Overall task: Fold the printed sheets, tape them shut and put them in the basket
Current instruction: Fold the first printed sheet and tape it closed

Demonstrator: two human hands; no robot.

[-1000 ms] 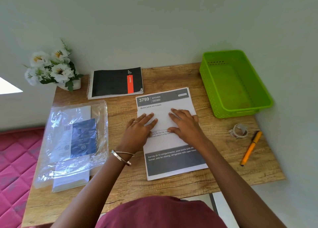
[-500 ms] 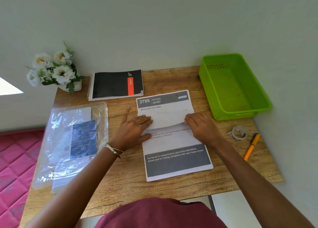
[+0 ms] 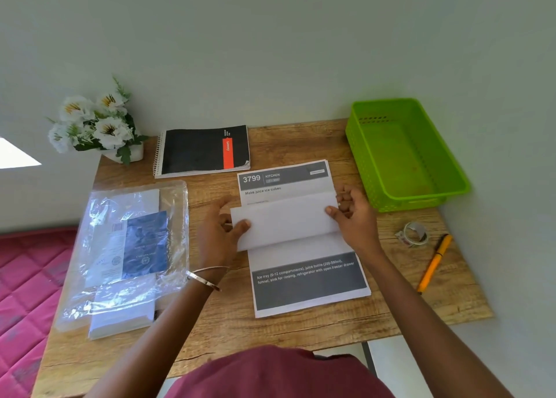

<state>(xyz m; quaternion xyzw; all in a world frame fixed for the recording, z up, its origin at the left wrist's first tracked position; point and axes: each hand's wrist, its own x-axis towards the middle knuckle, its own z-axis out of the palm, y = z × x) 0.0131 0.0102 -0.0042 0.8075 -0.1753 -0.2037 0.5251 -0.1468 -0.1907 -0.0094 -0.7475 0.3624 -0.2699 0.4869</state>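
Note:
A folded white sheet (image 3: pixel 285 220) is held just above a flat printed sheet (image 3: pixel 307 280) headed "3799 KITCHEN" in the middle of the wooden table (image 3: pixel 234 325). My left hand (image 3: pixel 219 232) pinches the folded sheet's left end, thumb on top. At the right end my right hand (image 3: pixel 355 217) pinches it the same way. A green plastic basket (image 3: pixel 451 169) with nothing in it stands at the back right. Right of the sheets lies a roll of clear tape (image 3: pixel 414 233).
An orange pen (image 3: pixel 433 265) lies beside the tape near the table's right edge. A black spiral notebook (image 3: pixel 204 151) and a pot of white flowers (image 3: pixel 96 124) stand at the back. A clear plastic pack of paper (image 3: pixel 126 253) lies at the left. A pink mattress (image 3: pixel 24 292) is beyond.
Both hands pressed flat on the folded sheet, slid apart along it to its ends, and now pinch those ends and lift it off the printed sheet.

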